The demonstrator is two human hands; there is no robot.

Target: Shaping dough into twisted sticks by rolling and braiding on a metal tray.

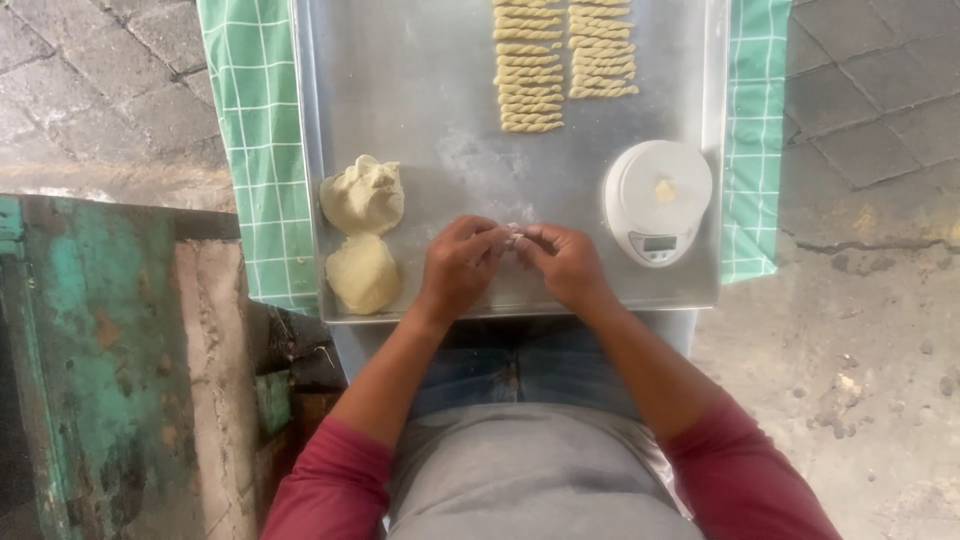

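Note:
My left hand (462, 264) and my right hand (566, 262) meet fingertip to fingertip over the near part of a metal tray (440, 110). Between the fingers is a small piece of pale dough (514, 238), mostly hidden. Two lumps of the same yellow dough lie left of my hands: a rough one (364, 193) and a smoother one (362, 272). Two columns of twisted dough sticks (530, 70) sit at the far end of the tray.
A small white kitchen scale (657, 198) with a crumb of dough on it stands at the tray's right. A green checked cloth (252, 130) lies under the tray. A worn green bench (90, 350) is to my left; paving stones surround.

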